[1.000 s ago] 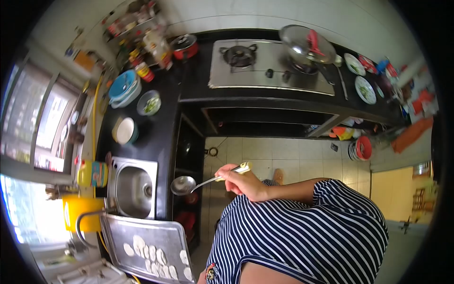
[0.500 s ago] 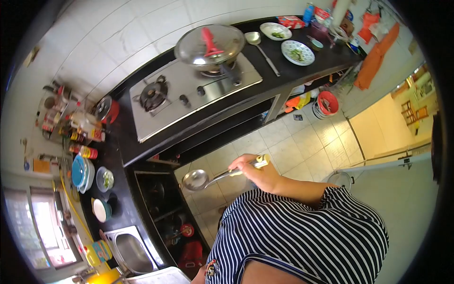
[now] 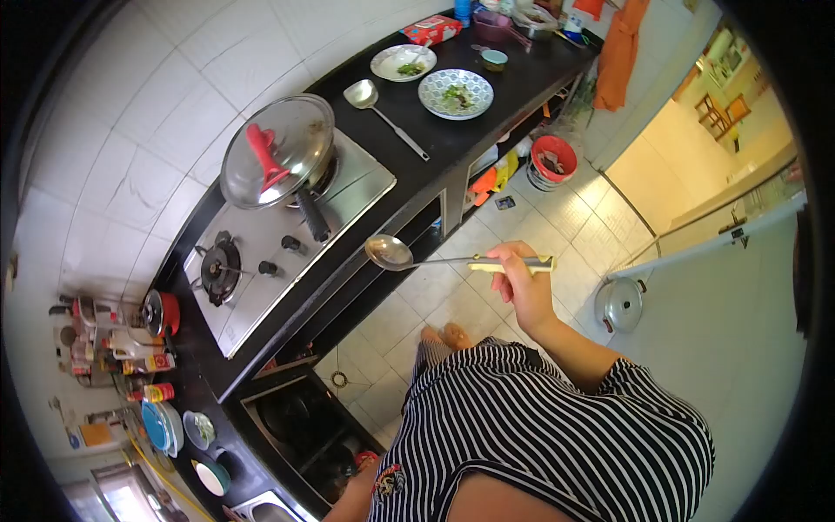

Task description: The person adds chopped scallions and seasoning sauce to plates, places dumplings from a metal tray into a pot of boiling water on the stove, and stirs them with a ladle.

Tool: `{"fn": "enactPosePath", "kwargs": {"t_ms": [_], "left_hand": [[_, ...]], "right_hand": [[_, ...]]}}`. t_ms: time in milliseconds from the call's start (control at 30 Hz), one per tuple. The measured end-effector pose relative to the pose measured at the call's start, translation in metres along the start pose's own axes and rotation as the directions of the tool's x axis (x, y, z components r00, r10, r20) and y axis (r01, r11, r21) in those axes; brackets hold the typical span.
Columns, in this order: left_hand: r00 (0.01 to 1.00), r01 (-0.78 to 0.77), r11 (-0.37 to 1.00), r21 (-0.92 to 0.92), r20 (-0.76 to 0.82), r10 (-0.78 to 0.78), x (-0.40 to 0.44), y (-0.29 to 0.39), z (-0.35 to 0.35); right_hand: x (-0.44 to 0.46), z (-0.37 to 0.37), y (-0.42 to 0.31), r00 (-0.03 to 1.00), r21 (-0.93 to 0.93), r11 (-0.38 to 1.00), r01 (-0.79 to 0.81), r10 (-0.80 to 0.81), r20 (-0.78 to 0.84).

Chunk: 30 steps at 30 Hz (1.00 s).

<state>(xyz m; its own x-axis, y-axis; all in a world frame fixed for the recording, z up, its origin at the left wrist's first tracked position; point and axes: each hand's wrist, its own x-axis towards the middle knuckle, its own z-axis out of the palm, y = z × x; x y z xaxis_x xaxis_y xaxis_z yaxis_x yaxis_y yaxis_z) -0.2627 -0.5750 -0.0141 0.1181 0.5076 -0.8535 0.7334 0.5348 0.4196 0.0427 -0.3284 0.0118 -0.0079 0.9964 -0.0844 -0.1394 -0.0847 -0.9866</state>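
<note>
My right hand point(image 3: 519, 277) is closed around the pale yellow handle of a metal ladle point(image 3: 391, 253). The ladle is held roughly level above the floor, its round bowl pointing left toward the counter's front edge. Beyond it, a wok point(image 3: 277, 150) covered by a domed metal lid with a red handle sits on the stove point(image 3: 287, 283). A long-handled spatula point(image 3: 396, 126) lies on the black counter behind the stove. Of my left arm, only a bit of skin shows at the bottom edge; my left hand is not visible.
Two plates with green scraps, a patterned plate point(image 3: 470, 111) and a white plate point(image 3: 383, 63), rest on the counter. A red bucket point(image 3: 554, 158) stands on the floor. A lidded pot point(image 3: 620, 304) is by the door at right. Bowls point(image 3: 198, 432) and bottles line the left counter.
My right hand has raised the ladle and moved it up and to the right, with the handle now level. My view has turned, so the stove appears farther left and the plates nearer.
</note>
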Motion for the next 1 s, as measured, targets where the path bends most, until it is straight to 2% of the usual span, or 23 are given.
{"fn": "enactPosePath", "kwargs": {"t_ms": [100, 133, 167, 200, 233, 267, 333, 367, 467, 533, 567, 633, 667, 733, 767, 833, 867, 933, 967, 1000], "left_hand": [[0.995, -0.056, 0.98, 0.192, 0.09, 0.039, 0.016, 0.014, -0.027], [0.992, -0.124, 0.958, 0.258, 0.039, 0.118, 0.03, 0.018, -0.034], [0.953, -0.255, 0.931, 0.26, -0.096, 0.287, 0.053, 0.021, -0.04], [0.96, -0.141, 0.861, 0.488, -0.144, 0.239, 0.071, 0.022, -0.05], [0.863, -0.231, 0.881, 0.412, -0.331, 0.381, 0.092, 0.029, -0.057], [0.715, -0.337, 0.875, 0.348, -0.51, 0.478, 0.114, 0.042, -0.063], [0.658, -0.329, 0.85, 0.412, -0.546, 0.519, 0.156, 0.076, -0.08], [0.608, -0.4, 0.835, 0.376, -0.573, 0.55, 0.173, 0.098, -0.086], [0.482, -0.594, 0.763, 0.256, -0.646, 0.592, 0.216, 0.17, -0.104], [0.56, -0.584, 0.798, 0.15, -0.637, 0.53, 0.238, 0.215, -0.119], [0.564, -0.576, 0.804, 0.149, -0.64, 0.522, 0.253, 0.233, -0.126], [0.463, -0.641, 0.749, 0.17, -0.692, 0.553, 0.293, 0.263, -0.144], [0.465, -0.633, 0.756, 0.167, -0.699, 0.544, 0.315, 0.276, -0.155], [0.356, -0.521, 0.831, 0.193, -0.836, 0.417, 0.358, 0.302, -0.181], [0.419, -0.477, 0.874, 0.091, -0.851, 0.317, 0.371, 0.316, -0.196], [0.445, -0.269, 0.963, -0.021, -0.889, 0.105, 0.397, 0.339, -0.222], [0.441, -0.256, 0.966, -0.032, -0.893, 0.087, 0.411, 0.349, -0.23], [0.373, 0.017, 0.998, -0.052, -0.926, -0.055, 0.432, 0.366, -0.245], [0.364, 0.026, 0.998, -0.058, -0.929, -0.064, 0.439, 0.372, -0.253], [0.451, 0.116, 0.987, -0.107, -0.88, -0.149, 0.441, 0.379, -0.261]], "right_hand": [[0.007, -0.008, -0.009, 0.997, 0.003, 1.0, 0.01, -0.01, -0.08], [0.01, -0.011, -0.011, 0.99, 0.006, 1.0, 0.005, -0.004, -0.144], [0.013, -0.014, -0.014, 0.979, 0.009, 1.0, 0.002, 0.0, -0.205], [0.015, -0.015, -0.021, 0.972, -0.001, 0.999, 0.034, -0.033, -0.234], [0.019, -0.018, -0.025, 0.963, -0.02, 0.998, 0.064, -0.067, -0.261], [0.022, -0.021, -0.031, 0.955, -0.002, 0.998, 0.061, -0.059, -0.292], [0.033, -0.03, -0.039, 0.931, -0.001, 0.997, 0.073, -0.068, -0.359], [0.039, -0.037, -0.041, 0.931, -0.003, 0.998, 0.064, -0.061, -0.361], [0.062, -0.057, -0.041, 0.856, -0.015, 0.985, 0.17, -0.155, -0.494], [0.081, -0.073, -0.039, 0.829, 0.001, 0.98, 0.198, -0.167, -0.534], [0.091, -0.082, -0.039, 0.798, 0.009, 0.973, 0.232, -0.185, -0.574], [0.113, -0.1, -0.04, 0.797, 0.035, 0.971, 0.237, -0.174, -0.579], [0.126, -0.11, -0.041, 0.791, 0.052, 0.965, 0.256, -0.178, -0.586], [0.154, -0.128, -0.046, 0.794, 0.086, 0.963, 0.255, -0.158, -0.587], [0.17, -0.138, -0.049, 0.804, 0.093, 0.964, 0.249, -0.152, -0.574], [0.2, -0.16, -0.054, 0.814, 0.111, 0.959, 0.261, -0.157, -0.56], [0.214, -0.171, -0.056, 0.827, 0.113, 0.956, 0.27, -0.17, -0.536], [0.236, -0.187, -0.063, 0.829, 0.114, 0.963, 0.244, -0.147, -0.539], [0.246, -0.194, -0.066, 0.822, 0.103, 0.969, 0.225, -0.132, -0.553], [0.256, -0.202, -0.066, 0.821, 0.106, 0.967, 0.231, -0.135, -0.555]]}}
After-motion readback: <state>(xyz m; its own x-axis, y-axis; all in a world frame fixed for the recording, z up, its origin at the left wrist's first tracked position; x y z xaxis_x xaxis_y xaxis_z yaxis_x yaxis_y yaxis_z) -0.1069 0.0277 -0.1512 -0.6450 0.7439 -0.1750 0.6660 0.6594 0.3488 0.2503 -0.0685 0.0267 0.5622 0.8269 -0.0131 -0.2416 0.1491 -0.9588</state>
